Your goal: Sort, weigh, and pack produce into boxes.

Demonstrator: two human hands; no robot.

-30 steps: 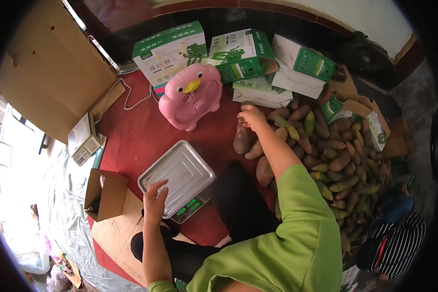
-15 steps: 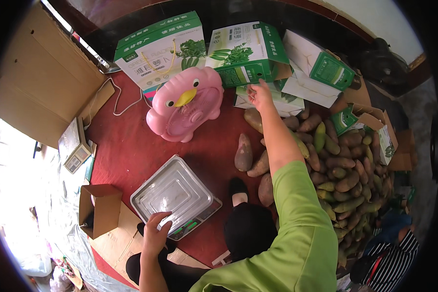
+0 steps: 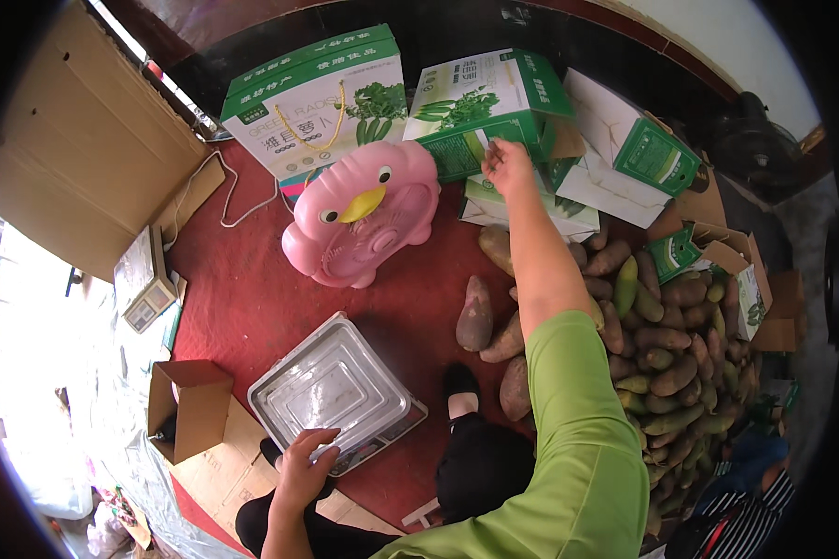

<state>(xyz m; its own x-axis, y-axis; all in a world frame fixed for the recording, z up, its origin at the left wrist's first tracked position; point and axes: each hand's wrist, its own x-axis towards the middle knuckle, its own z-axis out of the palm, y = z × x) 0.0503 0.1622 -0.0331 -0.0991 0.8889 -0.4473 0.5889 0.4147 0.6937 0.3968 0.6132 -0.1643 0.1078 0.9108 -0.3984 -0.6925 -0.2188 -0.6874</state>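
My right hand (image 3: 508, 168) reaches far forward to the front side of a green-and-white carton (image 3: 461, 98) with vegetable pictures. Its fingers are curled together against or just in front of that side; what they hold, if anything, is too small to make out. Over the near edge of a bench scale (image 3: 331, 391) with a silver metal tray, my left hand (image 3: 306, 461) hovers with thumb and fingers apart, holding nothing. Nothing lies on the tray. A pink plastic piece with a duck face (image 3: 364, 212) stands tilted between the scale and the cartons.
Long green and brown root vegetables (image 3: 671, 363) are heaped at the right. More printed cartons stand at the back, one with a yellow cord handle (image 3: 317, 130). A small brown box (image 3: 191, 410) and another scale (image 3: 143, 284) are at the left. Striped fabric (image 3: 746, 512) shows lower right.
My right hand has moved farther forward onto the carton's side, and its fingers have curled in. My left hand stays over the scale's edge. The view has shifted slightly.
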